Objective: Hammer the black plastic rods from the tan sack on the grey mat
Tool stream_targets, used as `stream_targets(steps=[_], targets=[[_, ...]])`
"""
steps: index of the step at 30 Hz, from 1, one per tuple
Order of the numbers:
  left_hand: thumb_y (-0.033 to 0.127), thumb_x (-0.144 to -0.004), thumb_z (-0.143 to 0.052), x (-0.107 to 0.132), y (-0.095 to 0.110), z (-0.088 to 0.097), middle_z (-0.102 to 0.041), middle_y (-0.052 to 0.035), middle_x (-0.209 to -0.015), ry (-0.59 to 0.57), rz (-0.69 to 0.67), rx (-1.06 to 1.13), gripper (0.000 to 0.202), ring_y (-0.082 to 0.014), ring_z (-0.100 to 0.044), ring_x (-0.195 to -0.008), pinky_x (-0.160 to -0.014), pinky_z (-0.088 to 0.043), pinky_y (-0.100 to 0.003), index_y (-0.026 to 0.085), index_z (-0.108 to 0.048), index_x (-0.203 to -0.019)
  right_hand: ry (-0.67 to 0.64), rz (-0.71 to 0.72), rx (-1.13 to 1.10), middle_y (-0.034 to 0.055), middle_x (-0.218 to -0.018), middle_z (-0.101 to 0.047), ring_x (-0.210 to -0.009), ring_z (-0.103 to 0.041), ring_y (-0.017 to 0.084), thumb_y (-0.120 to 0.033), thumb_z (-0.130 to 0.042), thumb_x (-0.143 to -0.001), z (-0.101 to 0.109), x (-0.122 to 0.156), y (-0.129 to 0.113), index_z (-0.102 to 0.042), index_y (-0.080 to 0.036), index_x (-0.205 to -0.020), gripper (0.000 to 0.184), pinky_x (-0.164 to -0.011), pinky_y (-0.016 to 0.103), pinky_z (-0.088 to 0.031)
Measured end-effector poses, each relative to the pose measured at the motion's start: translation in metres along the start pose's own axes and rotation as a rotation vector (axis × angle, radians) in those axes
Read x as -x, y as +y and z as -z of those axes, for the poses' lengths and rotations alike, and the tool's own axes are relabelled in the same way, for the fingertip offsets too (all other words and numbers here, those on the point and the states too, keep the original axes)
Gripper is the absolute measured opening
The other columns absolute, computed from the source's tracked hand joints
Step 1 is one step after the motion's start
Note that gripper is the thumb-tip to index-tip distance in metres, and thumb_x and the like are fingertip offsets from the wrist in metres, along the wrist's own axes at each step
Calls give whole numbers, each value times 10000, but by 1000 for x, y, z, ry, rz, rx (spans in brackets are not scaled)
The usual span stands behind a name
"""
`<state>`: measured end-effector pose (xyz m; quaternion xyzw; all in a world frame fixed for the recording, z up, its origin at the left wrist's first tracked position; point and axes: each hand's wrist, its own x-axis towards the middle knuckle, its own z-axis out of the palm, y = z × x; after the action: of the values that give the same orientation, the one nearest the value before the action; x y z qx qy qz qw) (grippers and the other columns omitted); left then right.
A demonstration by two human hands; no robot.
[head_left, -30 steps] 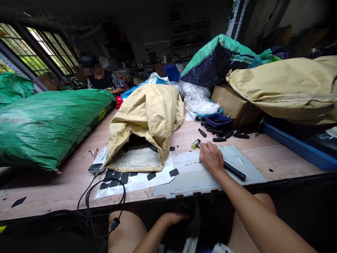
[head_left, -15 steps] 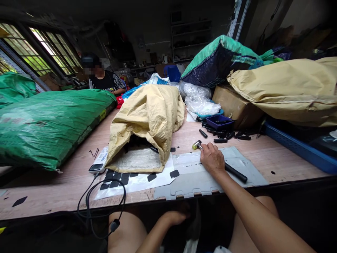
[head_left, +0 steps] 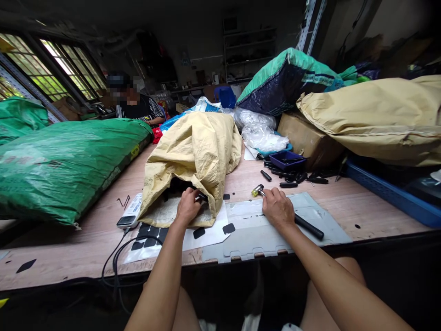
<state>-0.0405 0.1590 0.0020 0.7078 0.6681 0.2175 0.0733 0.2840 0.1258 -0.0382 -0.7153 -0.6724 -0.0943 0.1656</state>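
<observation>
My right hand is closed around a hammer that lies on the grey sheet. The hammer's yellow-tipped metal head shows beyond my fingers, and its black grip sticks out below my palm. At the mouth of a beige sack, my left hand has its fingers curled on a black handle-like piece. More dark pieces fill the sack's opening, mostly in shadow. Black rounded stickers sit on a white backing sheet under and beside the sack.
A power bank with a black cable lies left of the sack. Loose black handles are heaped near a purple tray. A green sack bulges at left, a blue basket stands at right. Another person sits across the table.
My left hand has come up from below the table edge to the sack's mouth and onto a black piece there. My right hand stays on the hammer.
</observation>
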Motion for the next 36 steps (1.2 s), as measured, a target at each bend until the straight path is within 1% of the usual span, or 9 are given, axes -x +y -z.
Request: stream_targets(steps=[4, 9, 13, 16, 19, 22, 25, 29, 36], targets=[[228, -894, -583, -1, 2, -6, -613, -100, -1101, -55, -17, -219, 228, -298, -531, -1072, -858, -462, -378, 262, -765, -1027, 5, -1, 2, 96, -1065, -625, -992, -532, 230, -242, -495, -990, 0, 0, 0, -671, -199, -1145, 238, -755, 334, -330], [370, -905, -642, 14, -9, 1, -650, -88, -1096, -142, -12, -170, 204, -302, -541, -1058, -902, -446, -399, 236, -716, -1041, -8, -8, -3, 95, -1077, -626, -997, -534, 233, -246, -515, -980, 2, 1, -1, -671, -195, -1144, 232, -764, 335, -336], [327, -929, -612, 42, -14, 7, -695, -74, -1053, -1, 16, -42, 141, -286, -560, -1022, -907, -443, -403, 221, -668, -1002, -8, -8, -4, 95, -1076, -625, -994, -534, 233, -248, -506, -987, 2, 1, -2, -671, -197, -1146, 234, -758, 335, -336], [351, -950, -594, 70, 6, 11, -700, -56, -1038, 195, -8, 202, 155, -259, -571, -976, -865, -460, -384, 234, -651, -1035, 0, -6, 5, 91, -1072, -624, -995, -534, 234, -250, -502, -990, 2, 1, -2, -670, -200, -1149, 237, -755, 334, -330], [348, -951, -619, 87, 47, 6, -692, -45, -1021, 129, -183, 431, 148, -229, -584, -968, -856, -471, -356, 239, -660, -1041, 2, -7, 9, 92, -1064, -623, -998, -533, 236, -247, -501, -990, 1, 1, -2, -670, -200, -1152, 239, -750, 333, -326], [282, -940, -641, 80, 86, -15, -694, -39, -1004, -21, -305, 439, 84, -222, -576, -973, -884, -455, -359, 232, -664, -1003, 4, -9, 6, 93, -1064, -623, -990, -531, 235, -247, -501, -989, 0, 1, -1, -671, -198, -1153, 241, -748, 330, -325], [231, -923, -656, 62, 104, -43, -679, -48, -1012, -91, -277, 339, 72, -232, -556, -991, -906, -441, -374, 216, -660, -993, 11, -4, -1, 96, -1065, -625, -990, -532, 234, -243, -500, -988, 0, 1, 0, -672, -196, -1153, 243, -753, 330, -331], [250, -908, -686, 47, 102, -68, -634, -59, -1029, -118, -210, 264, 97, -243, -531, -1013, -936, -425, -386, 208, -679, -995, 13, -1, -8, 100, -1060, -627, -995, -537, 238, -241, -495, -989, 0, 2, -1, -673, -197, -1161, 251, -760, 335, -347], [257, -830, -775, 46, 95, -73, -625, -29, -968, -143, -172, 369, 157, -222, -530, -988, -891, -417, -346, 224, -713, -971, -66, -15, -87, 111, -1100, -660, -1033, -584, 252, -230, -505, -977, 6, -5, 3, -691, -199, -1195, 288, -781, 341, -403]])
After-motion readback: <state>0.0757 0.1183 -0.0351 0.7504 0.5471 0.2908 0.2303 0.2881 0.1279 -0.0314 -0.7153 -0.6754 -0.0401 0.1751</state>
